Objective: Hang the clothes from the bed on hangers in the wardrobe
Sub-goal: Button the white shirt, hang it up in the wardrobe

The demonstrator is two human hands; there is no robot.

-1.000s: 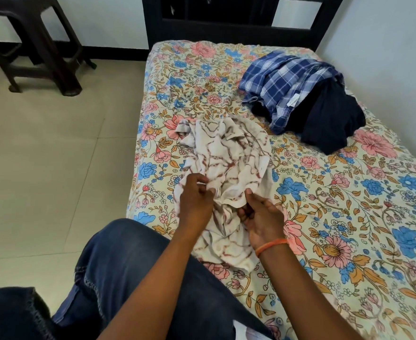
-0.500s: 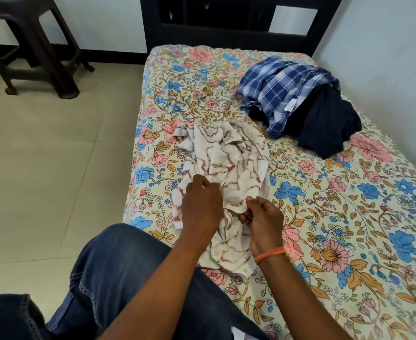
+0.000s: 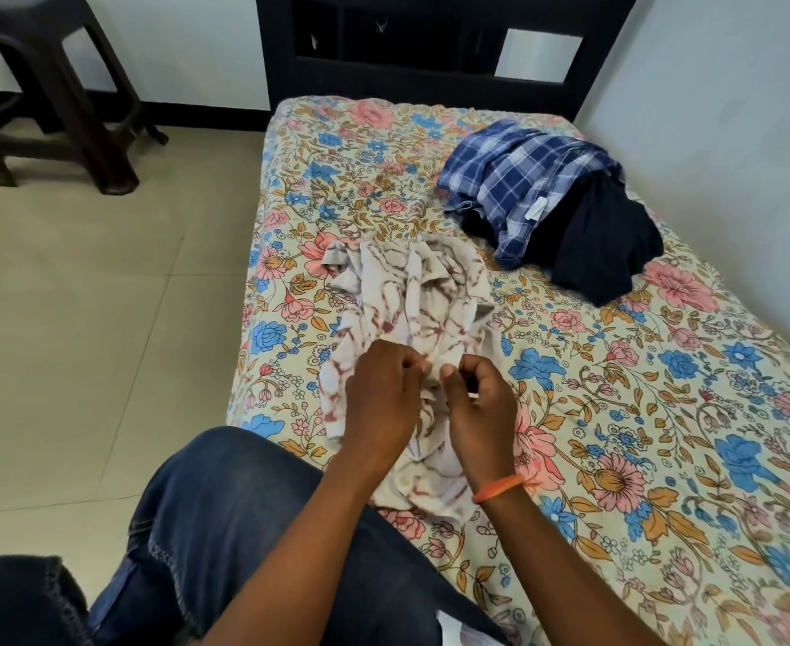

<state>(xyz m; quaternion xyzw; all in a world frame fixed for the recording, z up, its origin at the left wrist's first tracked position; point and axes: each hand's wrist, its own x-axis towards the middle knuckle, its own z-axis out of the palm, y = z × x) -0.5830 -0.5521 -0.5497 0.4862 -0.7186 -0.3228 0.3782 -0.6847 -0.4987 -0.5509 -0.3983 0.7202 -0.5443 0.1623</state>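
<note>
Your left hand and right hand sit close together over the cream shirt, fingers curled, each pinching a fold of its soft cloth. The shirt is crumpled, printed with thin reddish-brown branching lines, and lies near the left edge of the bed, its lower end trailing toward your knee. One pale round button shows near that lower end.

Farther up the bed, toward the wall side, a blue-and-white checked shirt lies bunched on top of a plain dark navy garment; the two touch and overlap. A small white label shows on the checked cloth.

The bedsheet is cream with pink and blue flowers and tan leaves, slightly wrinkled. An orange band circles your right wrist. Your jeans are dark blue denim. A dark moulded stool stands on the pale floor tiles.
</note>
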